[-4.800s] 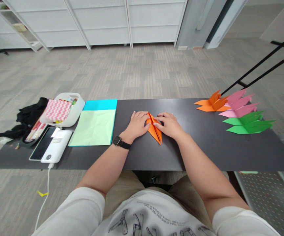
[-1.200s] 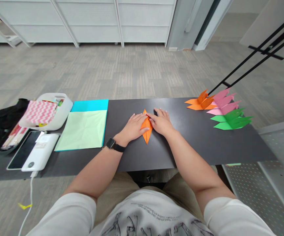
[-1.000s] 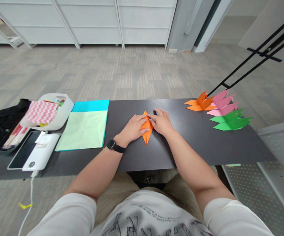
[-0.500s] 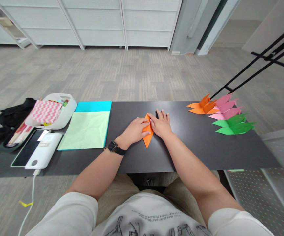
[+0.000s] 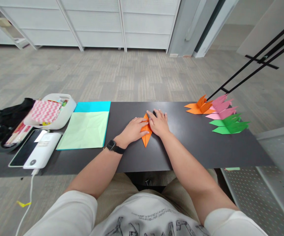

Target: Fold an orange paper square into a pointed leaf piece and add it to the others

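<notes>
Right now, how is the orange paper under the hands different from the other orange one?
The near orange fold lies flat under the left hand and right hand; the far orange fold sits untouched with a flap sticking up. The near one is narrow and pointed; the far one spreads wide. Both are folded orange paper.

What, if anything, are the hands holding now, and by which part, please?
Nothing is lifted: the left hand and right hand press the orange folded paper flat on the table, covering its far half; near tip free.
</notes>
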A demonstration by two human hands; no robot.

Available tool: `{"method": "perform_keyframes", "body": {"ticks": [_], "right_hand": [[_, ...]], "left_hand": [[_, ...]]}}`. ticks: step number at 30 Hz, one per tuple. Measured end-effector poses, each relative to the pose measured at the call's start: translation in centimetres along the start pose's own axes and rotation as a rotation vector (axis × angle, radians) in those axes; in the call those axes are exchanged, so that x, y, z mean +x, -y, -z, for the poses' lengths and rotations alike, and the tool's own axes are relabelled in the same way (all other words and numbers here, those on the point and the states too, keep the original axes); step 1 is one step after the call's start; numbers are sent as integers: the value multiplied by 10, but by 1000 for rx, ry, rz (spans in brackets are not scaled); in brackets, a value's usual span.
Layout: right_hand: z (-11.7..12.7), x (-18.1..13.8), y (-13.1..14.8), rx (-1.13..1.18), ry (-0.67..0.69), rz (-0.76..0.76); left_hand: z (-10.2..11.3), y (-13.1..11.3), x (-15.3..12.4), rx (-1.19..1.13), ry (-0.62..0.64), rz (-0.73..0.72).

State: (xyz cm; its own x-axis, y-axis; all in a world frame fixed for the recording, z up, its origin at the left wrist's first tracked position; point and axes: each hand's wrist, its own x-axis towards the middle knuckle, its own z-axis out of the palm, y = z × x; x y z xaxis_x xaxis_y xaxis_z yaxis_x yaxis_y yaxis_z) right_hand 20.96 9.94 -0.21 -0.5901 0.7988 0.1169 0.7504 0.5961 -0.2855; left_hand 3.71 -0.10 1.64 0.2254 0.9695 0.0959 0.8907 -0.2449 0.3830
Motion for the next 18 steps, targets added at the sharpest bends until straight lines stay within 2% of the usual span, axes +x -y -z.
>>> {"method": "perform_keyframes", "body": {"ticks": [3, 9, 18], "right_hand": [[1, 1, -2, 13, 26, 40], [-1, 3, 1, -28, 61, 12], [-2, 4, -5, 14, 13, 15]], "left_hand": [[1, -1, 0, -7, 8, 1], [-1, 0, 0, -10, -3, -1], [-1, 0, -2, -10, -23, 2]]}}
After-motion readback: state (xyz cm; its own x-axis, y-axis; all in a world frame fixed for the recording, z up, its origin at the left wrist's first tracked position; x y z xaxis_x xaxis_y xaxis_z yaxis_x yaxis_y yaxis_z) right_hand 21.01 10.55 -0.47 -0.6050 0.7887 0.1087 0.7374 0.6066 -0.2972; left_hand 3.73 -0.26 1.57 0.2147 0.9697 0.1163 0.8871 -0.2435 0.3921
